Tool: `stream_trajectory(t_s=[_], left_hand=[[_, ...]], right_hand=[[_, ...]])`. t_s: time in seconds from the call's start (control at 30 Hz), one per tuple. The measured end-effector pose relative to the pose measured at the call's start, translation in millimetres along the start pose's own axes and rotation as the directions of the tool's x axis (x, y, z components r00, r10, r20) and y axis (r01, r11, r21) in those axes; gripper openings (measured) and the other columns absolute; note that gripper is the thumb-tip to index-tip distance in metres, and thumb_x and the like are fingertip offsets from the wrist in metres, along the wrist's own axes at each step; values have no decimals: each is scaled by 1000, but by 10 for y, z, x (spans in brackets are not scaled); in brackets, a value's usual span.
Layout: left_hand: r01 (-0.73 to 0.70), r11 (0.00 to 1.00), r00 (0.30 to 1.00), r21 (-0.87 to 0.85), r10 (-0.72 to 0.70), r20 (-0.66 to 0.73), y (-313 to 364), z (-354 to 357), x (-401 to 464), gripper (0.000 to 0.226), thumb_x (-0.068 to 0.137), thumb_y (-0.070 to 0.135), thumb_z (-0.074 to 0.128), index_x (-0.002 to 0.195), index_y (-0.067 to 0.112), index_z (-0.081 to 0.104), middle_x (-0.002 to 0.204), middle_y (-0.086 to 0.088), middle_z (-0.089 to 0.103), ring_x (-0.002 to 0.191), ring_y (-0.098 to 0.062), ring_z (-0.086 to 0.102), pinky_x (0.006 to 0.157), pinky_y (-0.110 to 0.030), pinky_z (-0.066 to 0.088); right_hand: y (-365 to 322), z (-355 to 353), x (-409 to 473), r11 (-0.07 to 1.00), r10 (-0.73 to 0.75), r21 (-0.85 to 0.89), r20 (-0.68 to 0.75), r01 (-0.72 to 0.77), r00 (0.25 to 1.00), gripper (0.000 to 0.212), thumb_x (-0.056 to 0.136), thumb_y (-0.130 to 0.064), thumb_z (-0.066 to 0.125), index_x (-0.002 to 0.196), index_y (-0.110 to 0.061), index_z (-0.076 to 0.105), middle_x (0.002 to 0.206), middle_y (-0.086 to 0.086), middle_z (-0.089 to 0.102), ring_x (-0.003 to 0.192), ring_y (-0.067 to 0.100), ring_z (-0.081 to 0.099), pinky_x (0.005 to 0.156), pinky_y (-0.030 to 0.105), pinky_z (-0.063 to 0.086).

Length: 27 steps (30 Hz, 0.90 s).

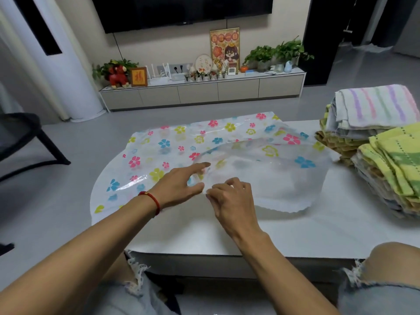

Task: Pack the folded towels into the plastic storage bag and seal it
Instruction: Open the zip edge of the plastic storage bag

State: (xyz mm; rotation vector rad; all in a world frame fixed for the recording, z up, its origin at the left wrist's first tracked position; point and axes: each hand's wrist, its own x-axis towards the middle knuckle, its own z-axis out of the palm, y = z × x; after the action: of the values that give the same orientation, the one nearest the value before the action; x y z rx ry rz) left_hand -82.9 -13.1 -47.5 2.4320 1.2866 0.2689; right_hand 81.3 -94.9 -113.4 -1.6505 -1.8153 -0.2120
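Observation:
A clear plastic storage bag (172,144) printed with coloured flowers lies spread over the white table (284,233), its far end hanging past the table's edge. Its mouth bulges open toward the right. My left hand (179,185), with a red cord at the wrist, pinches the bag's rim between thumb and fingers. My right hand (231,198) pinches the same rim right beside it, fingers curled. Two stacks of folded towels stand at the table's right: a near stack (391,169) topped yellow-green, and a far stack (375,108) topped with pastel stripes.
A low TV cabinet (202,92) with plants and ornaments runs along the far wall under a dark screen. A dark chair (20,142) stands on the floor at the left. My knees (391,269) sit against the table's near edge.

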Motion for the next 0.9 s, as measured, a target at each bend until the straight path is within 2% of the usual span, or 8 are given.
stream_trajectory(t_s=[0.2, 0.3, 0.37, 0.43, 0.5, 0.63, 0.73, 0.9], left_hand=[[35, 999, 999, 40, -37, 37, -19, -373, 203, 85, 90, 14, 58, 157, 33, 11, 154, 17, 39, 75, -13, 57, 94, -40, 50], [43, 998, 999, -56, -41, 27, -51, -536, 263, 84, 89, 6, 55, 157, 32, 15, 155, 18, 37, 78, -16, 60, 91, -32, 46], [12, 994, 999, -109, -8, 38, -26, -493, 237, 84, 87, 6, 55, 156, 36, 16, 155, 19, 35, 77, -18, 64, 86, -30, 51], [-24, 990, 999, -140, 29, 34, 22, -403, 190, 83, 89, 10, 57, 154, 41, 16, 156, 21, 31, 71, -12, 65, 72, -21, 51], [-67, 988, 997, -136, 71, 23, 84, -341, 119, 82, 90, 19, 62, 153, 46, 16, 157, 23, 24, 78, -13, 67, 74, -20, 51], [-182, 983, 983, -29, 183, 16, -4, -208, -103, 66, 90, 24, 60, 142, 56, 36, 159, 21, 25, 107, -17, 61, 97, -34, 49], [-109, 992, 994, 56, 108, 30, -131, -121, -259, 38, 93, 48, 47, 130, 49, 54, 151, 12, 45, 118, -12, 55, 102, -38, 44], [1, 989, 999, 146, 5, -39, -273, -267, -189, 67, 78, 66, 39, 143, 49, 38, 126, 1, 63, 114, -22, 55, 93, -46, 48]], right_hand=[[178, 47, -545, 995, 94, 35, 72, -97, 993, 11, 78, -20, 87, 75, -27, 79, 106, -3, 79, 100, 29, 66, 84, 44, 46], [270, -2, -756, 973, 229, -25, 134, -228, 964, 12, 71, -21, 88, 67, -29, 80, 101, -1, 80, 99, 32, 70, 91, 50, 45], [184, -14, -712, 955, 292, -88, 143, -282, 946, 8, 71, -29, 85, 78, -32, 81, 102, -2, 79, 102, 29, 70, 100, 52, 31], [-1, 19, -491, 972, 234, -67, 131, -227, 963, 33, 76, -37, 83, 108, -31, 78, 102, -5, 78, 103, 24, 71, 105, 51, 23], [-179, 52, -240, 992, 123, 17, 157, -127, 980, 34, 90, -36, 71, 124, -31, 70, 96, -5, 78, 98, 20, 71, 111, 46, 16], [-306, 96, 40, 995, 59, 64, 207, -74, 977, 24, 103, -24, 49, 100, -30, 72, 87, -3, 75, 88, 21, 68, 113, 40, 15], [-283, 80, 21, 988, 79, 114, 199, -103, 977, 24, 104, -28, 49, 101, -30, 73, 93, -5, 76, 90, 20, 68, 109, 41, 26], [-230, 82, -269, 963, 117, 220, 176, -155, 977, 24, 100, -23, 57, 80, -25, 70, 70, -8, 69, 66, 14, 57, 97, 42, 42]])
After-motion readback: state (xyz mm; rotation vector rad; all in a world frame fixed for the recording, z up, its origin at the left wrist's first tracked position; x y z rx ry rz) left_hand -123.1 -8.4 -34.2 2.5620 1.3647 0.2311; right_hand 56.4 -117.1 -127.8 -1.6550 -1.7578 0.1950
